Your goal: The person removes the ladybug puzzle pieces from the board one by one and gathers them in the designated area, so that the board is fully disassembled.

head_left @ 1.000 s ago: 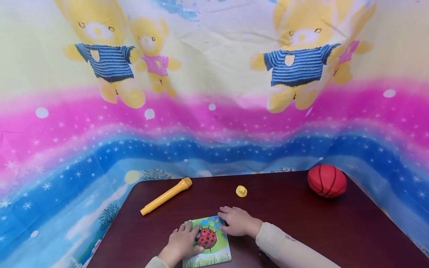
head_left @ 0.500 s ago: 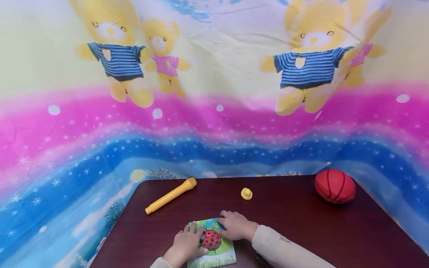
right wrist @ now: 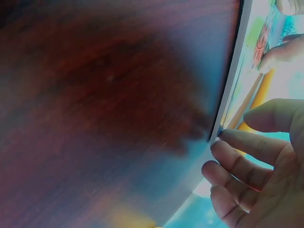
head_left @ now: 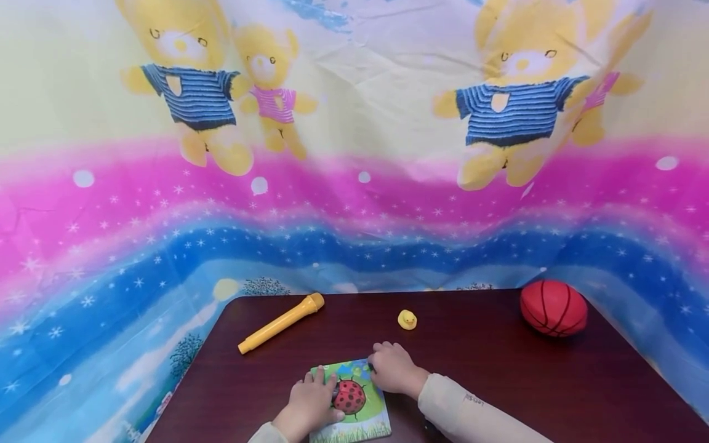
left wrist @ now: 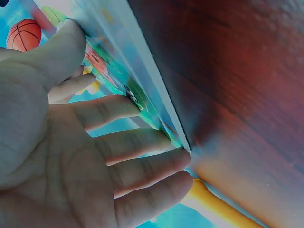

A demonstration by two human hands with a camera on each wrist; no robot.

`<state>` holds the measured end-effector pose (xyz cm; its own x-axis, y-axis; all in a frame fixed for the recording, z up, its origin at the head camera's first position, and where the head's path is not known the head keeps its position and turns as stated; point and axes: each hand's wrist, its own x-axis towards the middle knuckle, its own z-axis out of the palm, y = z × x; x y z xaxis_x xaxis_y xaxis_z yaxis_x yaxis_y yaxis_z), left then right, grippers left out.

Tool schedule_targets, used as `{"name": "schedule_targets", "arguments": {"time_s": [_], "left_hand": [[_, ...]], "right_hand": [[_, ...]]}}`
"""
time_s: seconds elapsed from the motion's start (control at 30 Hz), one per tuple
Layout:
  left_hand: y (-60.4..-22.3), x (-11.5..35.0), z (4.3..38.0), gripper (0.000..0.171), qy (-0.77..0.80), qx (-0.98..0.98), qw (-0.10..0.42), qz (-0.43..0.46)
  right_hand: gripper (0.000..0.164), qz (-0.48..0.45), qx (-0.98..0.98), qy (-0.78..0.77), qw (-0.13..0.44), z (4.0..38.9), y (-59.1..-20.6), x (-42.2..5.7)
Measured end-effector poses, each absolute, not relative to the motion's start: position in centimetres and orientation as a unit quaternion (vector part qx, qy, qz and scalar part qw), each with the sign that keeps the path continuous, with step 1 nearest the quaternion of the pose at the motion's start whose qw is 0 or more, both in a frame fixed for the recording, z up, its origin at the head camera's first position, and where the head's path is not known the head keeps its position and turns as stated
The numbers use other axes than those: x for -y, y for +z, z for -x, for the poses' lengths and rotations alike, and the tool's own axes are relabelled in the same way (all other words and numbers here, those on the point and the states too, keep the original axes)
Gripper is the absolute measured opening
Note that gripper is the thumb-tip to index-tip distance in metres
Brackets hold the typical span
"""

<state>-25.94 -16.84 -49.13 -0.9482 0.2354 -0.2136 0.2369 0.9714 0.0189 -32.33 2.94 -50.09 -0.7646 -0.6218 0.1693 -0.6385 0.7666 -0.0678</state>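
Note:
A square picture board point(head_left: 354, 406) with a red ladybug on green lies flat on the dark wooden table, near its front. My left hand point(head_left: 312, 403) rests on the board's left part, fingers spread and thumb beside the ladybug. In the left wrist view those fingers point(left wrist: 152, 171) reach along the board's edge, fairly straight. At the far right corner of the board is my right hand point(head_left: 394, 369), its fingers bent loosely. The right wrist view has the index fingertip point(right wrist: 225, 134) right at the board's edge, with the thumb point(right wrist: 268, 115) apart from it.
A yellow toy microphone point(head_left: 281, 323) lies at the back left of the table point(head_left: 471, 344). A small yellow rubber duck point(head_left: 407, 319) sits at the back middle, and a red toy basketball point(head_left: 554, 307) at the back right. Behind hangs a bear-printed cloth point(head_left: 354, 123).
My right hand has shifted slightly, its fingers drawing in at the board's far right corner. The left hand stays on the board. The head view has turned a little to the left.

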Motion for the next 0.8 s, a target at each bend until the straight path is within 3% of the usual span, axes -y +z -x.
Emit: {"name": "schedule_targets", "arguments": {"time_s": [0.23,0.7,0.8], "left_hand": [[-48.9,16.6,25.8,0.074,-0.001,-0.987,0.111,-0.115],[-48.9,16.5,25.5,0.073,0.011,-0.989,0.094,-0.116],[-48.8,16.5,25.4,0.073,0.016,-0.989,0.095,-0.116]], "right_hand": [[0.011,-0.316,0.944,0.073,0.059,32.4,-49.8,-2.7],[0.013,-0.22,0.927,0.297,-0.066,32.4,-49.1,-2.8],[0.028,-0.209,0.911,0.346,-0.087,32.8,-49.6,-3.1]]}}
